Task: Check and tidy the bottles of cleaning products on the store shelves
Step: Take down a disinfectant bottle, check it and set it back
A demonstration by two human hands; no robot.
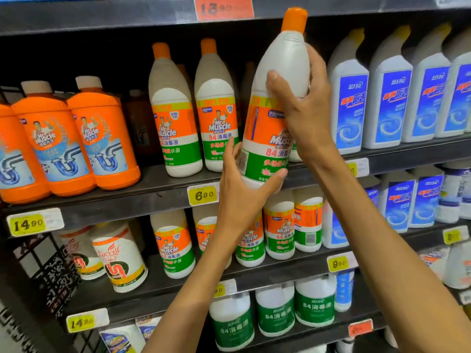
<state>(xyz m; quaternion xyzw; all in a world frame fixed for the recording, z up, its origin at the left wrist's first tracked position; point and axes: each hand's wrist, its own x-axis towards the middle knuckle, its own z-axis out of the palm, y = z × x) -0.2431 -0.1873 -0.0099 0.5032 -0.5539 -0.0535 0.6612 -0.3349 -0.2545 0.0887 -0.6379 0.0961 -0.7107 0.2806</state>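
Note:
I hold a tall white bottle (277, 80) with an orange cap and an orange-and-green Mr Muscle label, tilted slightly, out in front of the upper shelf (158, 179). My left hand (242, 184) cups its base from below, thumb across the green band. My right hand (305, 108) grips its upper body from the right side. Two matching bottles (175, 115) stand upright on the shelf to the left of it.
Orange drain-cleaner bottles (76, 138) fill the shelf's left end; white bottles with blue labels (390, 98) fill the right. The shelf below holds smaller Mr Muscle bottles (175, 245) and white tubs (119, 256). Green-labelled jugs (275, 312) stand lower down. Yellow price tags (204, 194) line the shelf edges.

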